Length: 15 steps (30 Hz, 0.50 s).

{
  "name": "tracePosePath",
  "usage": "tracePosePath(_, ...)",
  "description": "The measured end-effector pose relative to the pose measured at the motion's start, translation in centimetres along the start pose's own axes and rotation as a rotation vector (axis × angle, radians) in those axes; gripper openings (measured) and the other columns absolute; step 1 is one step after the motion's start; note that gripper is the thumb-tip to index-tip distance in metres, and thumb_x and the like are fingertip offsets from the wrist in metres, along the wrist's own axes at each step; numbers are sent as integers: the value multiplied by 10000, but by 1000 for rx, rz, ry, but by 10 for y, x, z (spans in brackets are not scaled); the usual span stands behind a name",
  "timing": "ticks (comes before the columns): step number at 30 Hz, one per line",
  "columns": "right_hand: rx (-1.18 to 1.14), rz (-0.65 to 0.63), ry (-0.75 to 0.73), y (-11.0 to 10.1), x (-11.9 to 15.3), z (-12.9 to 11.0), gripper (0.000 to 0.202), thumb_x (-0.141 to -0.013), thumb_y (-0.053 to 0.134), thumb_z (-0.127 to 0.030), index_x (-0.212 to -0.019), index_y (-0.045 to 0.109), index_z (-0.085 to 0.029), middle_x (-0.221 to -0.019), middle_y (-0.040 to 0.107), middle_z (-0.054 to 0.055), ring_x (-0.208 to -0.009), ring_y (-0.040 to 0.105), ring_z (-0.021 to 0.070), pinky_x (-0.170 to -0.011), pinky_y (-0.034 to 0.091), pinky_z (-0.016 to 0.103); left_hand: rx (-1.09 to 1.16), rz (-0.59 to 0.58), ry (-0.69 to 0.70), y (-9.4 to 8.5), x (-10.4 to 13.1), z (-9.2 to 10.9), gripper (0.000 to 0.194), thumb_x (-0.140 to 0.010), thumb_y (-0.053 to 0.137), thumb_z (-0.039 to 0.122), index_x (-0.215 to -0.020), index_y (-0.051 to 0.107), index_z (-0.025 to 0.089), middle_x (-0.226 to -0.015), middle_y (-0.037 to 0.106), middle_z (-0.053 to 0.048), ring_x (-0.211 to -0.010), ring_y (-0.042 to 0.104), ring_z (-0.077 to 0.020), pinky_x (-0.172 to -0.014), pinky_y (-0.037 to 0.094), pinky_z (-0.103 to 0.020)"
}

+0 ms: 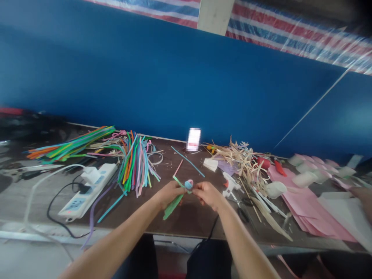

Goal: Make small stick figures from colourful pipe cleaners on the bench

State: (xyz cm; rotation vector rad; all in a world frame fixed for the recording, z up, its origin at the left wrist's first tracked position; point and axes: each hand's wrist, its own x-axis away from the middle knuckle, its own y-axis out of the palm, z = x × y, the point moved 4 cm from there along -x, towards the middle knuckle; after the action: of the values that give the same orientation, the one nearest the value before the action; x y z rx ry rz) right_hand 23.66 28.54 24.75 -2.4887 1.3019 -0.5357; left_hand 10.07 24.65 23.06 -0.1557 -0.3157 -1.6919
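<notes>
Near the front of the dark table, my left hand (171,192) is closed in a pinch on a green pipe cleaner (177,179). A small rolled blue-and-pink bud (188,184) sits between my two hands. Below the left fingers hangs a green leaf-shaped piece (173,208). My right hand (207,193) pinches at the bud's right side, where a bit of green pipe cleaner shows. A pink pipe cleaner (178,167) slants up behind the left fingers; whether it joins the green one is unclear.
Bundles of coloured pipe cleaners (135,162) and a white power strip (88,192) with cords lie left. A lit phone screen (193,139) stands behind. Rightward are a white glue gun (231,185), scissors (242,213), pale straw-like flowers (247,161), pink sheets (305,209) and another person's hand (362,197).
</notes>
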Motion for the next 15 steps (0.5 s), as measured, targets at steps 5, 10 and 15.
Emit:
tracePosePath(5, 260, 330, -98, 2, 10, -13, 124, -709, 539, -201, -600, 596, -190, -581, 612, 23, -560, 561, 148, -518, 326, 221, -346, 263, 251, -6, -2, 3, 150, -628, 545, 244, -509, 525, 154, -426, 417, 47, -433, 393, -95, -435, 258, -200)
tracePosePath(10, 491, 475, -231, 13, 21, -17, 165, -769, 488, -224, -736, 649, -205, -677, 665, 55, -606, 605, 177, -554, 373, 235, -430, 480, 372, -9, 4, 4, 165, -629, 541, 220, -482, 503, 154, -433, 372, 57, -470, 320, -88, -475, 206, -204)
tracePosePath(15, -63, 422, -154, 30, 17, 8, 253, -773, 478, -358, -853, 641, -180, -654, 637, 39, -434, 533, 129, -421, 399, 223, -171, 524, 312, -5, 4, -4, 233, -644, 570, 316, -499, 474, 160, -447, 382, 58, -459, 345, -86, -461, 229, -203)
